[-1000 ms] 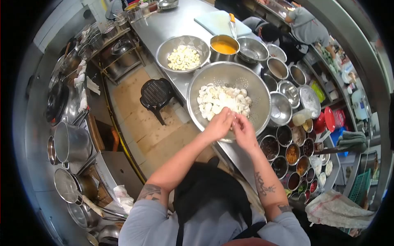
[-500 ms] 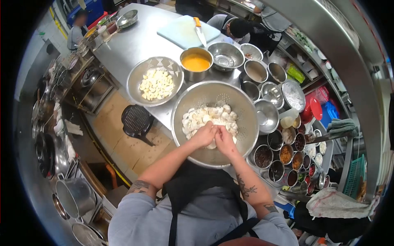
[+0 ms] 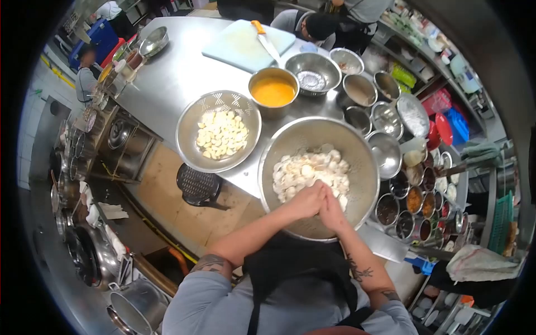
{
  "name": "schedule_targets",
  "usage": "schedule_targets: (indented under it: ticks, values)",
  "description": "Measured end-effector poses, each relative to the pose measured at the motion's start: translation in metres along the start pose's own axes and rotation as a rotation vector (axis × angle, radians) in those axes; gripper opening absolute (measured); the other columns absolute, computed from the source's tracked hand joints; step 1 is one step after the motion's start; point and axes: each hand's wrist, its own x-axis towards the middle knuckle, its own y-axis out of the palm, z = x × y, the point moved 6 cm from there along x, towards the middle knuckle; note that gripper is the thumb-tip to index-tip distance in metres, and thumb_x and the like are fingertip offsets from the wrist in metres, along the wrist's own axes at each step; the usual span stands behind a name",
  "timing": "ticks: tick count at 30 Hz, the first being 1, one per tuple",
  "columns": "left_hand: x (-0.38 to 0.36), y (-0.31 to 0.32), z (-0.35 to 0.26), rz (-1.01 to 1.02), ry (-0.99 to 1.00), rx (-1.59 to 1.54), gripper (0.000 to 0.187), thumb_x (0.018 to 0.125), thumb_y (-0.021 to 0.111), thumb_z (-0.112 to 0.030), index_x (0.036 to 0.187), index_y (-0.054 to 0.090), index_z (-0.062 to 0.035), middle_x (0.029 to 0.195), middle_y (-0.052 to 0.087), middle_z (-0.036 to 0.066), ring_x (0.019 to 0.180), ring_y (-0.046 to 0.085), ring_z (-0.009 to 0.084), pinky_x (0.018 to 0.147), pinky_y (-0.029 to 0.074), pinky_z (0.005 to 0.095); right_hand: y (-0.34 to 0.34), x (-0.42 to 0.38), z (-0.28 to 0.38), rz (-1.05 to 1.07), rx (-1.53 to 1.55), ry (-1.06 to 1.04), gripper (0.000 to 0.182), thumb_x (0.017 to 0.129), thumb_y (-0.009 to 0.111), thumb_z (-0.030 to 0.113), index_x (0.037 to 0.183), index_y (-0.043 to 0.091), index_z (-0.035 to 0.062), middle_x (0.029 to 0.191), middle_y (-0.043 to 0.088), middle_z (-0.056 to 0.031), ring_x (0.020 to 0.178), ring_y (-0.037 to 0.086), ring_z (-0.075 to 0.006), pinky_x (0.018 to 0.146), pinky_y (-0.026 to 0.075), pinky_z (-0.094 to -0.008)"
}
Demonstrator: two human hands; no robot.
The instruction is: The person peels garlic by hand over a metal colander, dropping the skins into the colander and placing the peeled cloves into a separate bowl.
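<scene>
The left hand point(image 3: 306, 203) and right hand point(image 3: 331, 213) are touching each other over the near part of a large steel colander point(image 3: 363, 159). The knuckles are hiding the fingertips, so I cannot tell whether they are clenched or grasping a piece. A heap of pale, garlic-like pieces point(image 3: 301, 167) is lying inside, just ahead of the hands and spreading leftward, with no clear long axis; the left hand is resting nearer its middle. The colander is overhanging the near edge of the steel bench point(image 3: 167, 72). Leftward along that edge, a smaller colander point(image 3: 191, 137) is holding peeled cloves point(image 3: 222, 134). Farther in, a pot point(image 3: 273, 113) is holding orange liquid point(image 3: 272, 92); toward the far edge, a cutting board point(image 3: 234, 47) is bearing a knife point(image 3: 269, 44).
</scene>
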Motion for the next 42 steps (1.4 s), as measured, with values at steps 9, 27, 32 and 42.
schedule_targets:
  ticks: [9, 27, 32, 42]
  values:
    - [0.002, 0.012, 0.018, -0.062, 0.074, -0.053, 0.026, 0.103, 0.037, -0.022, 0.105, 0.049, 0.0007, 0.088, 0.061, 0.022, 0.086, 0.061, 0.0377, 0.078, 0.048, 0.0442, 0.004, -0.006, 0.001, -0.051, -0.073, -0.004, 0.044, 0.097, 0.041, 0.013, 0.139, 0.044, 0.0006, 0.112, 0.064, -0.0278, 0.104, 0.063, -0.0424, 0.09, 0.05, -0.0432]
    - [0.0, -0.01, -0.014, 0.188, 0.121, 0.236, 0.027, 0.098, 0.053, -0.024, 0.113, 0.042, -0.0043, 0.085, 0.064, 0.025, 0.08, 0.065, 0.0408, 0.07, 0.049, 0.0455, 0.009, -0.008, -0.007, -0.018, 0.93, 0.595, 0.029, 0.101, 0.052, 0.039, 0.087, 0.052, 0.0136, 0.06, 0.039, 0.0058, 0.048, 0.032, -0.0049, 0.041, 0.022, -0.0213]
    - [-0.004, -0.016, -0.015, 0.204, 0.126, 0.063, 0.026, 0.101, 0.05, -0.024, 0.116, 0.041, -0.0056, 0.088, 0.063, 0.023, 0.085, 0.064, 0.0387, 0.076, 0.048, 0.0437, 0.004, -0.007, -0.004, -0.078, 0.884, 0.567, 0.027, 0.102, 0.051, 0.034, 0.089, 0.053, 0.0111, 0.062, 0.041, 0.0056, 0.049, 0.032, -0.0038, 0.041, 0.024, -0.0209]
    - [0.008, -0.015, -0.019, 0.081, 0.114, 0.153, 0.024, 0.103, 0.042, -0.024, 0.112, 0.042, -0.0022, 0.079, 0.063, 0.027, 0.077, 0.063, 0.0462, 0.067, 0.048, 0.0517, 0.024, 0.005, -0.026, -0.388, 0.511, 0.443, 0.029, 0.105, 0.038, 0.022, 0.111, 0.059, 0.0036, 0.068, 0.054, 0.0005, 0.05, 0.046, -0.0068, 0.042, 0.037, -0.0239]
